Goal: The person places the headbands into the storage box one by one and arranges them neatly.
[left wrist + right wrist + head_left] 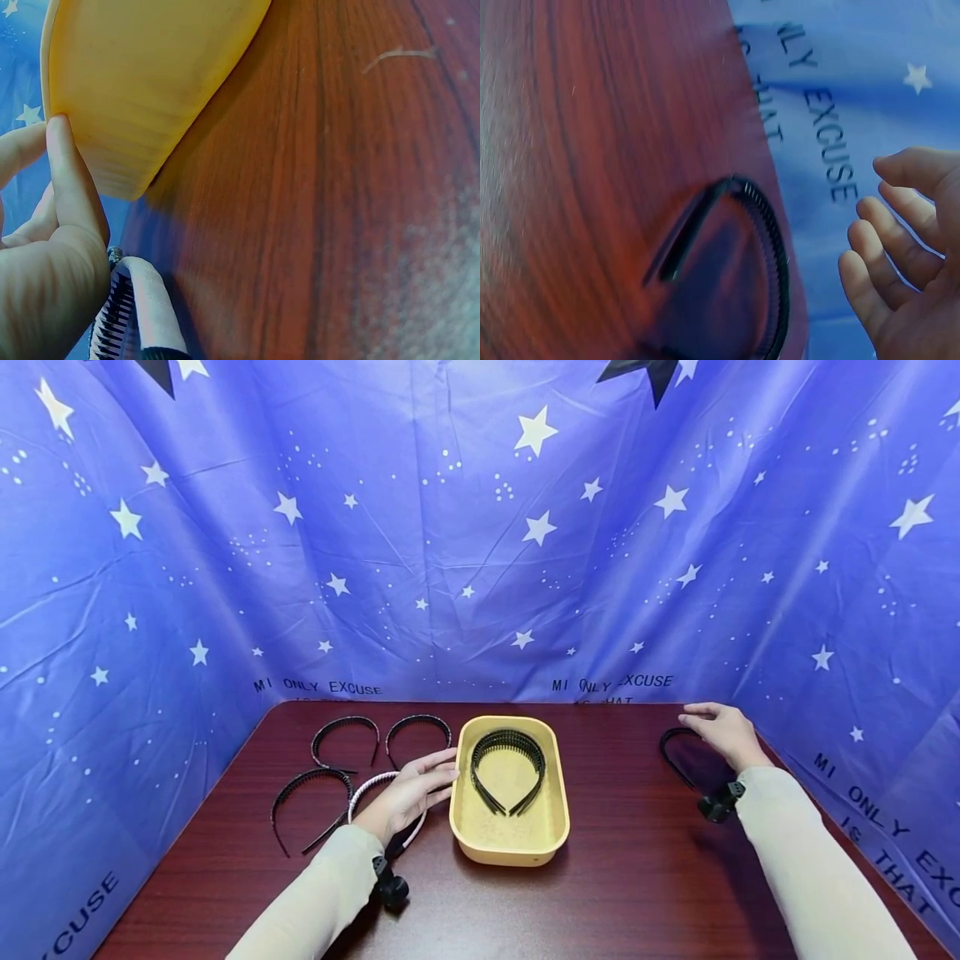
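Note:
My left hand (408, 797) touches the left rim of a yellow plastic basin (510, 852) with its fingertips; in the left wrist view, an extended finger (73, 176) meets the basin's outer wall. Inside the basin lie black toothed headbands (542, 752), nested together. Partly hidden beneath my left hand is a white-and-black headband (360, 793), its pale band (154, 307) also showing in the left wrist view. At the right, my right hand (723, 732) hovers over a black toothed headband (666, 752) on the table. Its fingers curve loosely around nothing, apart from that headband (780, 277).
Left of the basin, dark headbands lie on the brown table (607, 877): one at the back left (315, 747), another dark headband (390, 735) nearer the basin, and a third dark headband (277, 806) in front. Blue star-printed cloth (465, 527) encloses the table's back and sides.

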Motion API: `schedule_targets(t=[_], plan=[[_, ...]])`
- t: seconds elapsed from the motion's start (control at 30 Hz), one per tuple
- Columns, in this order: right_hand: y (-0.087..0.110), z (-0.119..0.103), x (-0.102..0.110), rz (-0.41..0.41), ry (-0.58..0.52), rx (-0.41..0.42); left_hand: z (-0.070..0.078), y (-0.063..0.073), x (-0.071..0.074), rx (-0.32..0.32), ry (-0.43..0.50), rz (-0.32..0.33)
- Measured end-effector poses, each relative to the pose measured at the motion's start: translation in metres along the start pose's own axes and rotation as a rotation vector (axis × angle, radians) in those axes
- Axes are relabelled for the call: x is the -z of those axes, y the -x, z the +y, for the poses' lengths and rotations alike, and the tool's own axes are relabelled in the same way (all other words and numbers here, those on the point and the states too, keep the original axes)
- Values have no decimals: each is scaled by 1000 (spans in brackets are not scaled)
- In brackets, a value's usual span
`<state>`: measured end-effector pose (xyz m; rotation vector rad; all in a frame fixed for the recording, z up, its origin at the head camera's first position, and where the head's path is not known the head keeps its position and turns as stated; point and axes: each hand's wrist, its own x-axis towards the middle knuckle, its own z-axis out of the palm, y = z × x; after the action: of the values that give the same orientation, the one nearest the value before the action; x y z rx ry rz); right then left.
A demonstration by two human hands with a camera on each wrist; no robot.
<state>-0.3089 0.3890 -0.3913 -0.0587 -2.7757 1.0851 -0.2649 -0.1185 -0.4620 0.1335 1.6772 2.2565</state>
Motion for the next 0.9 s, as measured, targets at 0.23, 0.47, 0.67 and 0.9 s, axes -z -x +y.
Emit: schedule_targets(t=[0.23,0.47,0.67,0.9], plan=[[6,25,9,42,-9,-94,0,0,1,-8,-11,-22],[12,47,13,29,-54,-206,0,0,0,-4,-17,-31],[17,61,14,45,-36,-253,1,1,0,-1,-13,-27],[23,71,13,-4,-100,-363,0,0,0,-11,-19,-14]])
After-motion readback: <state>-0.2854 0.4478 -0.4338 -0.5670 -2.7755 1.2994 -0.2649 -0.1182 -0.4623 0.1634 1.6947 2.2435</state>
